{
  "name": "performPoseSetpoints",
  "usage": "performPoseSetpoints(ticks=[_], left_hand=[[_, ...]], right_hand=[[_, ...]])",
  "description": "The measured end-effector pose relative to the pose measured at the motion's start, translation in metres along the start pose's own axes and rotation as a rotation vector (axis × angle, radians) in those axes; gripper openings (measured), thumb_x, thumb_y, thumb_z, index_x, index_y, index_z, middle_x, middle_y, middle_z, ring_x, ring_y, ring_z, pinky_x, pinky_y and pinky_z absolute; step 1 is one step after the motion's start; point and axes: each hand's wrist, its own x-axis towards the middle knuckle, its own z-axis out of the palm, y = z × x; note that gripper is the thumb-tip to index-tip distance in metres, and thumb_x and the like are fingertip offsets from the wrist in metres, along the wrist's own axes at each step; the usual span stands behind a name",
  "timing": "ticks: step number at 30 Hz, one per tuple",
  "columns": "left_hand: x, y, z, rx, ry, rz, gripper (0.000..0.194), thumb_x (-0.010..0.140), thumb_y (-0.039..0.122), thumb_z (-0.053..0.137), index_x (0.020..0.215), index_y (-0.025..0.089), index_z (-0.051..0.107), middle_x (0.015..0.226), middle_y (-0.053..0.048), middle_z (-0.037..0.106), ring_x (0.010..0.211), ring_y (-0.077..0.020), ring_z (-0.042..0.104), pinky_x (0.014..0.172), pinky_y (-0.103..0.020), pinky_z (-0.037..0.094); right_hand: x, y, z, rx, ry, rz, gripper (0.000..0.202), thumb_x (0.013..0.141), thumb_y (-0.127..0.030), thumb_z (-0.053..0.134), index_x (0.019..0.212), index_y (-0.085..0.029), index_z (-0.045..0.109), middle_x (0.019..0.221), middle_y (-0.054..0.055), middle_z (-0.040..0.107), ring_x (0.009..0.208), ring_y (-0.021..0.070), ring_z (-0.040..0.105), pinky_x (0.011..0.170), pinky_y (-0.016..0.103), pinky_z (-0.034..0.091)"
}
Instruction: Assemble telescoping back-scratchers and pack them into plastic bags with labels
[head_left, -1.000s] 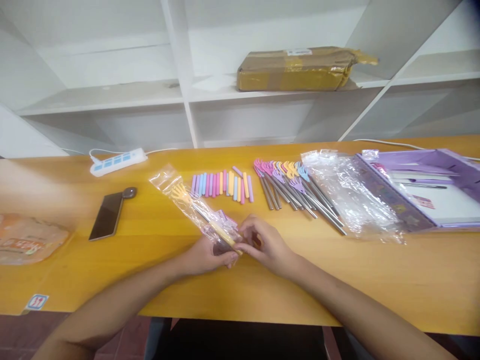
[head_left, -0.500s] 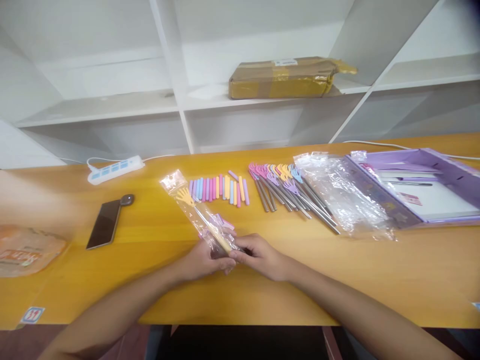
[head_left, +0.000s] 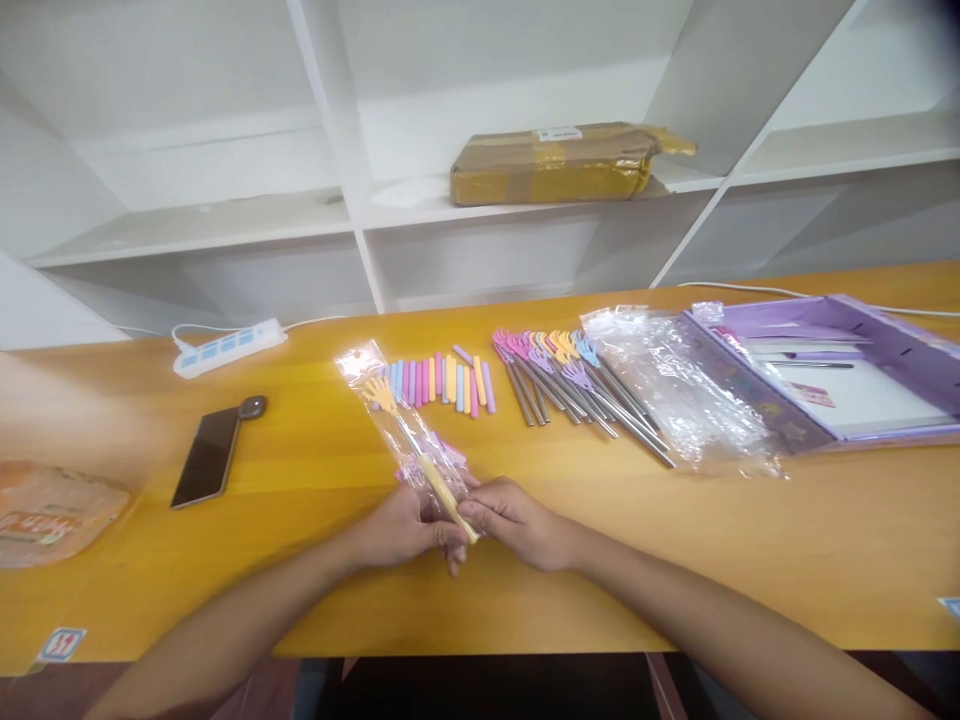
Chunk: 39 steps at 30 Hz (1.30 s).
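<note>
Both my hands are closed near the front middle of the table. My left hand (head_left: 409,525) grips a back scratcher (head_left: 444,485) with a yellow hand-shaped head, a metal rod and a pale yellow handle. It lies tilted inside a clear plastic bag (head_left: 358,362), head toward the upper left. My right hand (head_left: 517,520) pinches the bag and handle near the lower end; its fingertips are partly hidden. Behind the bag, pink and purple pieces (head_left: 450,452) show beside my left hand; what they are I cannot tell. Beyond lie several coloured handle tubes (head_left: 431,380) in a row.
Several back scratcher rods with coloured heads (head_left: 559,370) lie right of the tubes, beside clear bags (head_left: 667,390) and a purple box (head_left: 832,440). At left are a phone (head_left: 206,455), a mouse (head_left: 253,406), a power strip (head_left: 232,348) and an orange packet (head_left: 64,510). A taped carton (head_left: 555,170) rests on the shelf.
The back scratcher's handle end now reaches lower between my hands, and more of the handle shows. Both hands keep their hold. The whole view has shifted slightly.
</note>
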Motion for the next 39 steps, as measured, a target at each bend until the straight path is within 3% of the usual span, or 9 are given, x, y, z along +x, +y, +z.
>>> performPoseSetpoints(ticks=[5,9,15,17,24,28,32,35,39], left_hand=[[-0.001,0.003,0.001,0.004,-0.034,-0.015,0.049,0.084,0.056,0.092,0.095,0.013,0.072,0.077,-0.006,0.076,0.064,-0.017,0.075,0.065,-0.028,0.06],[-0.006,0.007,-0.008,0.052,-0.029,-0.012,0.053,0.089,0.053,0.089,0.122,0.017,0.07,0.087,-0.007,0.08,0.068,-0.0184,0.076,0.064,-0.028,0.059],[0.002,0.021,-0.04,-0.07,0.688,0.352,0.051,0.082,0.063,0.09,0.099,0.018,0.073,0.072,0.002,0.07,0.058,-0.0118,0.062,0.058,-0.024,0.053],[0.008,0.028,-0.047,-0.134,0.822,0.454,0.047,0.08,0.058,0.091,0.099,0.019,0.074,0.074,0.003,0.068,0.059,-0.0103,0.059,0.057,-0.022,0.05],[0.01,0.026,-0.046,-0.018,0.744,0.461,0.035,0.086,0.05,0.088,0.098,0.021,0.073,0.09,0.001,0.069,0.069,-0.0091,0.057,0.061,-0.019,0.047],[0.008,0.015,-0.041,0.078,0.717,0.419,0.039,0.09,0.056,0.084,0.098,0.02,0.07,0.082,0.002,0.067,0.066,-0.0105,0.056,0.062,-0.021,0.046],[0.006,0.008,-0.029,0.218,0.614,0.351,0.04,0.094,0.056,0.08,0.102,0.019,0.068,0.094,-0.002,0.072,0.078,-0.0141,0.065,0.072,-0.025,0.052],[0.005,0.008,-0.02,0.267,0.529,0.347,0.036,0.098,0.051,0.078,0.11,0.02,0.065,0.101,-0.005,0.074,0.088,-0.0164,0.07,0.079,-0.027,0.055],[0.004,0.013,-0.018,0.28,0.596,0.42,0.044,0.1,0.046,0.077,0.132,0.025,0.055,0.096,0.0,0.07,0.081,-0.014,0.068,0.076,-0.025,0.054]], right_hand=[[0.0,-0.004,0.001,-0.041,-0.01,-0.034,0.064,0.118,-0.059,0.035,0.095,-0.014,0.074,0.09,0.008,0.079,0.087,0.0172,0.074,0.095,0.035,0.06],[-0.004,-0.007,-0.007,-0.274,-0.032,-0.057,0.058,0.121,-0.049,0.033,0.095,-0.015,0.073,0.089,0.007,0.076,0.082,0.0146,0.069,0.088,0.029,0.057],[-0.01,-0.002,-0.008,-0.525,-0.174,-0.091,0.04,0.118,-0.038,0.046,0.096,-0.018,0.074,0.081,0.004,0.072,0.071,0.0128,0.063,0.072,0.023,0.051],[-0.01,0.0,-0.003,-0.526,-0.234,-0.108,0.033,0.113,-0.032,0.054,0.09,-0.019,0.073,0.079,0.003,0.072,0.069,0.0123,0.063,0.069,0.022,0.05],[-0.011,0.002,0.003,-0.486,-0.345,-0.165,0.032,0.104,-0.03,0.068,0.074,-0.021,0.061,0.071,-0.002,0.064,0.061,0.0103,0.053,0.06,0.024,0.04],[-0.009,0.005,-0.009,-0.602,-0.098,-0.171,0.037,0.111,-0.033,0.057,0.077,-0.021,0.055,0.072,-0.001,0.058,0.064,0.0118,0.051,0.063,0.025,0.039],[-0.003,0.018,-0.016,-0.939,0.273,0.001,0.007,0.108,-0.026,0.062,0.109,-0.019,0.063,0.096,0.003,0.066,0.076,0.0145,0.059,0.07,0.027,0.044],[0.003,0.029,-0.015,-1.121,0.303,0.139,0.034,0.097,-0.034,0.078,0.121,-0.017,0.061,0.108,0.007,0.065,0.079,0.0172,0.061,0.07,0.029,0.046],[0.007,0.036,-0.013,-1.178,0.279,0.181,0.033,0.096,-0.037,0.08,0.117,-0.018,0.063,0.11,0.007,0.064,0.079,0.0175,0.062,0.072,0.032,0.049]])
